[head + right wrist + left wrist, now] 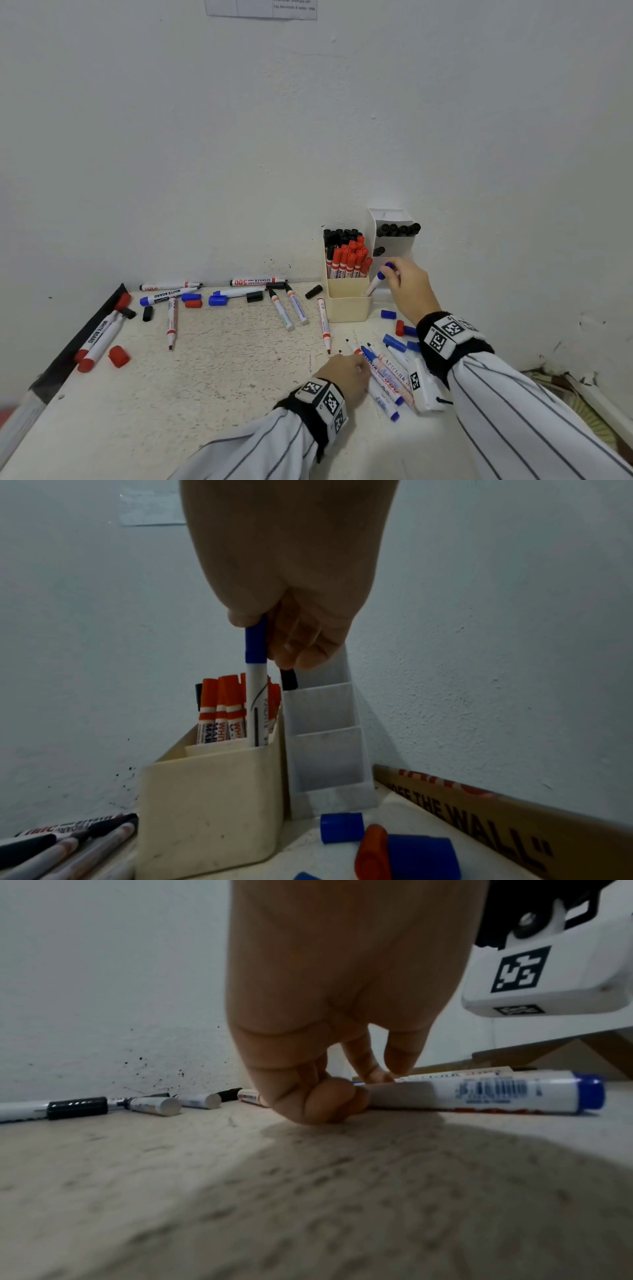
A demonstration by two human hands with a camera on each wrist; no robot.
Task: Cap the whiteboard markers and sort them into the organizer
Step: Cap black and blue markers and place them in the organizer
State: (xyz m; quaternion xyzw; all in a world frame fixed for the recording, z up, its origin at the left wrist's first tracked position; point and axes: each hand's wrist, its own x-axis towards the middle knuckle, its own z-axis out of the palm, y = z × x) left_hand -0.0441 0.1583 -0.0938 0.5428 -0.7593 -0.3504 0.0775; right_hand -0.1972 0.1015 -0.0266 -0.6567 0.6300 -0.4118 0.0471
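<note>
While the right hand (409, 286) pinches a blue-capped marker (256, 696) by its cap end, the marker's lower end sits inside the front compartment of the cream organizer (209, 813), which stands on the desk (222, 377) against the wall. Behind that compartment, red-capped markers (349, 262) stand upright, with black-capped ones behind them. A white tiered holder (329, 750) stands just beside the organizer, touching its right side, and holds black markers in its upper slots.

The left hand (318, 1015) rests on the desk with its fingers curled down onto a cluster of markers (387, 380) lying flat near the front; its fingertips (335, 1096) press on a white marker with a blue end (479, 1093). Whether it truly grips that marker I cannot tell.

Loose blue caps (342, 827) and a red cap (373, 853) lie just right of the organizer. More markers and caps lie scattered across the left half of the desk, some uncapped.
</note>
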